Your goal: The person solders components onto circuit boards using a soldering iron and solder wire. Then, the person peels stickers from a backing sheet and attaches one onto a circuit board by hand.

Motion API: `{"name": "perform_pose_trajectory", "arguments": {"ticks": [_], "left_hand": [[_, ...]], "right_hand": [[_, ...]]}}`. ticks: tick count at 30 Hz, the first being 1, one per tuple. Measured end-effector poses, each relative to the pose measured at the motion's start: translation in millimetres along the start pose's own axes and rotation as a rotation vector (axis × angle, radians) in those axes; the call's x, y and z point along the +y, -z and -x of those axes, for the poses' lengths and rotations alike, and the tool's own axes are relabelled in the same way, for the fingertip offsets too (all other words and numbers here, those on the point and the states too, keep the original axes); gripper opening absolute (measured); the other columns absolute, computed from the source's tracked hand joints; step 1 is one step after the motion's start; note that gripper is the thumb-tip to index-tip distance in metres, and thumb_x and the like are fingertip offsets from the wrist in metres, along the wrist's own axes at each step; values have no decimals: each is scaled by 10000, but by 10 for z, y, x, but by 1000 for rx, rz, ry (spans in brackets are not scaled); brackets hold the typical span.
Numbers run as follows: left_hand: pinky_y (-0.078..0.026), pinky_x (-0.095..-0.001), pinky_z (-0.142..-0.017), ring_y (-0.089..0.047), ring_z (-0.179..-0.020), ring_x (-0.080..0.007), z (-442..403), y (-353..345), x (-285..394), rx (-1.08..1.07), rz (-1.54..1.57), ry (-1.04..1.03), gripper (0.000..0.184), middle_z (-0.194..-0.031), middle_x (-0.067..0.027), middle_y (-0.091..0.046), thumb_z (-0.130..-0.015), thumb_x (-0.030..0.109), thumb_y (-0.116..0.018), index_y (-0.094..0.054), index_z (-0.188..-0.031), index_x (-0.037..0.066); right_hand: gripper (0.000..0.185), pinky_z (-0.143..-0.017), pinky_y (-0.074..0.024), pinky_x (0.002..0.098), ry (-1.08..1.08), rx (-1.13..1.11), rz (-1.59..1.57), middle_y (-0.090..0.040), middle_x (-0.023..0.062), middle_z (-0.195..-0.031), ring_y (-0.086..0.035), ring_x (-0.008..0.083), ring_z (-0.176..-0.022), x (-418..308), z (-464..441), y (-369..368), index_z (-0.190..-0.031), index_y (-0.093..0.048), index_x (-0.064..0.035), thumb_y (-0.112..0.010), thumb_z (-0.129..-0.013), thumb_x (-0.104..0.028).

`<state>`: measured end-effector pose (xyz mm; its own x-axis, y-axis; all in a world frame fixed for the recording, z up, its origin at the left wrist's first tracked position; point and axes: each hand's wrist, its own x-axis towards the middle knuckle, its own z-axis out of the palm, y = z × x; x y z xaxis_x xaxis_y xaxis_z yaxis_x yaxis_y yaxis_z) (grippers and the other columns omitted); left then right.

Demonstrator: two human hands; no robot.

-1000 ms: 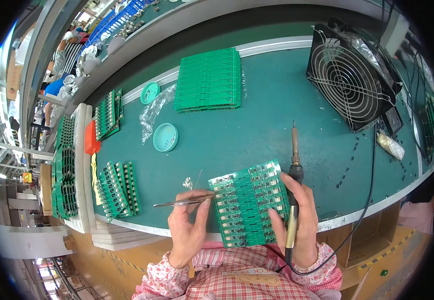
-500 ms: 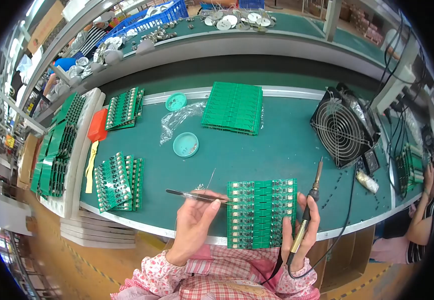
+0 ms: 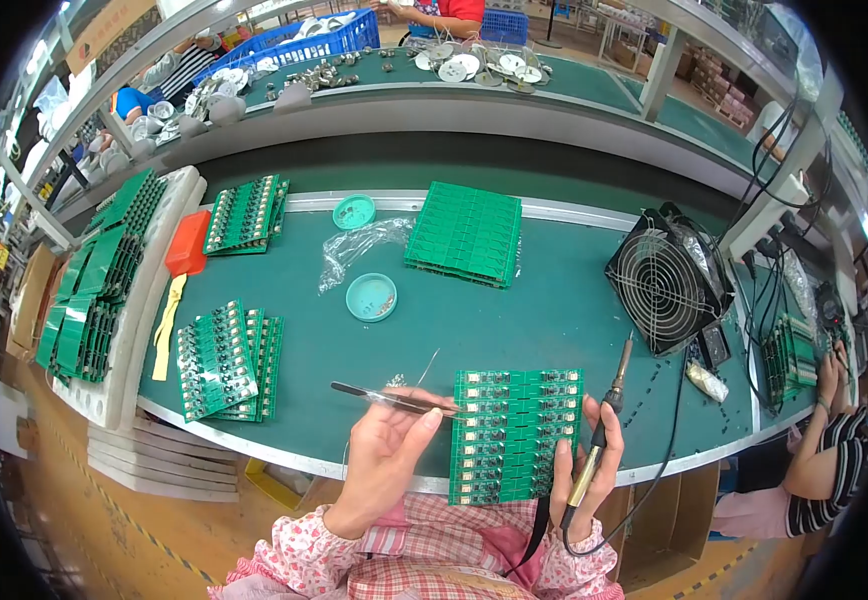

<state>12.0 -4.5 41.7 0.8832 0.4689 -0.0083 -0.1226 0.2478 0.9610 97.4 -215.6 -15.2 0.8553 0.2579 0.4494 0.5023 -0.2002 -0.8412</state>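
Note:
My left hand (image 3: 388,455) pinches a pair of metal tweezers (image 3: 379,396), whose tips meet the upper left edge of a green circuit board panel (image 3: 502,436). Two columns of small components run along the panel. My right hand (image 3: 592,462) holds a soldering iron (image 3: 611,402) with its tip pointing up and away, while its fingers also rest on the panel's right edge. A thin wire (image 3: 429,366) and a small pile of tiny parts (image 3: 396,380) lie just beyond my left hand.
Stacked green boards (image 3: 464,232), two small round dishes (image 3: 371,297) and clear plastic film (image 3: 359,250) lie farther back. A fan (image 3: 666,280) stands right. Populated boards (image 3: 218,360) and a red box (image 3: 187,243) are left. A co-worker's arm (image 3: 816,445) is far right.
The camera view has turned and shifted, so more of the upper shelf shows. The panel appears straighter than a second ago. Both hands keep hold of their tools.

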Motion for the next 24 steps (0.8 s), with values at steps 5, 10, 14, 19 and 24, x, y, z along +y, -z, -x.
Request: {"name": "perform_pose_trajectory", "arguments": {"ticks": [5,10,14,19,24], "left_hand": [[-496,-341,-1036,-635,-1139,-194,-6,0,-1,-4,10,-2,195,-1195,-161,-657,-1010,-15,-555,-549,-1200,-59],[-494,-341,-1040,-633,-1145,-195,-10,-6,13,-1,10,18,196,-1197,-162,-657,-1010,-11,-558,-548,-1199,-61],[-496,-355,-1041,-637,-1143,-207,-15,-6,-14,3,-3,12,192,-1192,-170,-660,-1011,2,-563,-549,-1194,-55],[-499,-383,-1041,-646,-1130,-228,-22,-14,-25,25,-21,26,179,-1179,-184,-668,-1008,12,-572,-549,-1175,-47],[-525,-353,-970,-650,-1099,-211,-61,-2,-39,3,-20,31,174,-1168,-173,-675,-1009,31,-577,-557,-1170,-33]], "right_hand": [[603,-1020,-526,352,57,12,9,-465,214,-1447,-475,301,-1371,25,-4,-8,-1506,-306,22,-524,-946,78],[594,-969,-533,363,72,56,11,-508,234,-1394,-521,326,-1291,-19,-8,-29,-1467,-347,41,-570,-917,73],[571,-964,-526,398,157,91,85,-546,263,-1361,-551,351,-1214,-22,-15,-32,-1426,-378,51,-600,-899,71],[542,-990,-503,448,254,94,181,-565,271,-1337,-557,377,-1187,-26,-29,-24,-1382,-409,40,-618,-883,79],[609,-1007,-499,395,220,51,109,-516,243,-1411,-500,336,-1314,35,22,-8,-1464,-339,24,-577,-907,85]]}}
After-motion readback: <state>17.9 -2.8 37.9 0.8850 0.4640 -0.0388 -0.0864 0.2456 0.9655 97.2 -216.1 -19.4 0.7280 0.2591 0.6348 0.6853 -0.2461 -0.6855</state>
